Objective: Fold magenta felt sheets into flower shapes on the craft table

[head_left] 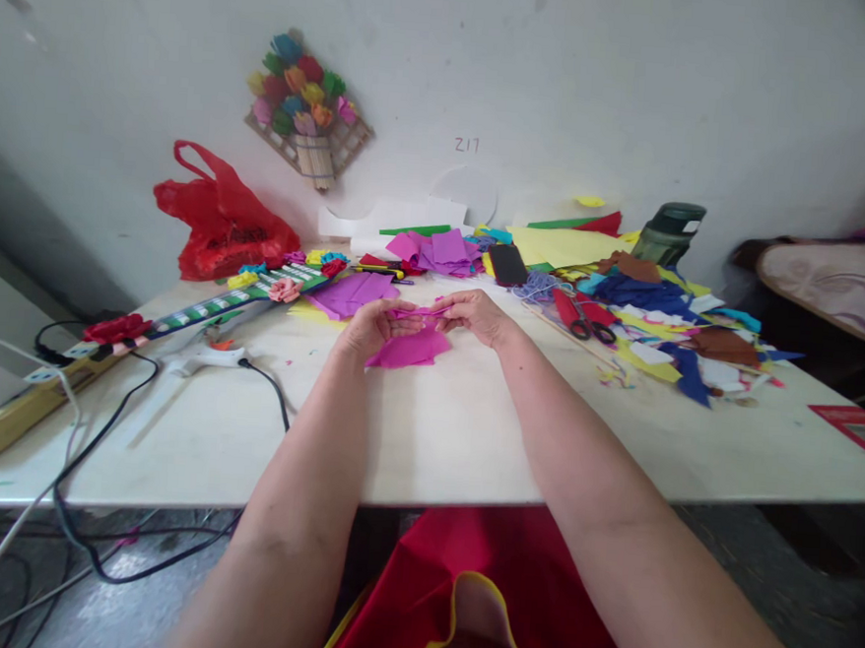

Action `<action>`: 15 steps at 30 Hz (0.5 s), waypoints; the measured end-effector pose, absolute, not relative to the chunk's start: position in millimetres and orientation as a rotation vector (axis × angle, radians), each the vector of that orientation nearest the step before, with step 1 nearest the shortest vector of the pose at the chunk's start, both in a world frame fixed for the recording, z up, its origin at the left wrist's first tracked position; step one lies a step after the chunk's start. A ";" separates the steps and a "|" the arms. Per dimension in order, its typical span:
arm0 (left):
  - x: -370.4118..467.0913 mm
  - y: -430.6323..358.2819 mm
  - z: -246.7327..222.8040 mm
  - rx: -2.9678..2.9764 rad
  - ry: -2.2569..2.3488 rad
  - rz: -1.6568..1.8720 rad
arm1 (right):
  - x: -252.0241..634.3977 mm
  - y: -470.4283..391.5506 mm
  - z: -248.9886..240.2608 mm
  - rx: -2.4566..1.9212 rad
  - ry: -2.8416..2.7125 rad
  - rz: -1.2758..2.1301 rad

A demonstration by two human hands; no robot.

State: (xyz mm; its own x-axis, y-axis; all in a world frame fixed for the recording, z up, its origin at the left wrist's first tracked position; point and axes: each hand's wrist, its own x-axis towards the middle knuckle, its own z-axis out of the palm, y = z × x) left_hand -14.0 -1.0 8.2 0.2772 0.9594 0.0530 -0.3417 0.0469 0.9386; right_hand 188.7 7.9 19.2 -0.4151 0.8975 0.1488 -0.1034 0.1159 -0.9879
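Between my two hands a narrow strip of folded magenta paper (419, 313) is stretched just above the table. My left hand (374, 326) pinches its left end, and my right hand (472, 316) pinches the other end. Right below them a flat magenta paper piece (410, 350) lies on the table, partly covered by my fingers. A stack of purple paper squares (353, 294) rests beyond my left hand. Farther back are more magenta paper pieces (444, 253) in a loose pile.
Scissors (587, 327) and a heap of coloured scraps (670, 321) lie to the right, near a dark bottle (667, 237). A black phone (508, 266) sits behind. On the left are a glue gun (208, 356) with its cord, a power strip (11, 413) and a red bag (224, 221).
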 end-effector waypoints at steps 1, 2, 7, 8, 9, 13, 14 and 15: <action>-14.1 -0.6 7.8 1.087 0.759 1.148 | 188.8 7.4 19.8 -0.805 -1.516 1.453; -14.3 0.0 7.2 1.103 0.771 1.146 | 188.8 7.0 20.3 -0.794 -1.510 1.458; -14.8 2.5 4.6 1.150 0.808 1.144 | 186.9 6.9 20.3 -0.814 -1.484 1.416; -14.6 2.4 4.8 1.154 0.816 1.150 | 186.0 7.0 20.1 -0.841 -1.485 1.404; -14.2 2.0 5.2 1.157 0.825 1.156 | 185.0 7.1 20.1 -0.868 -1.485 1.392; -12.1 -0.5 7.7 1.160 0.870 1.178 | 181.7 6.9 20.0 -0.935 -1.497 1.363; -11.8 -1.0 8.0 1.163 0.880 1.186 | 181.3 7.0 19.8 -0.945 -1.508 1.357; -11.6 -1.2 8.1 1.166 0.890 1.194 | 181.1 7.2 19.3 -0.951 -1.522 1.352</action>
State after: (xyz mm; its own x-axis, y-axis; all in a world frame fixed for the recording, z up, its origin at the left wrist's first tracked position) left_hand -11.6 -1.2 8.1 0.1850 0.9806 0.0654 -0.2176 -0.0240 0.9757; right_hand 181.1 7.2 19.3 -0.3345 0.9355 0.1139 -0.0032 0.1197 -0.9928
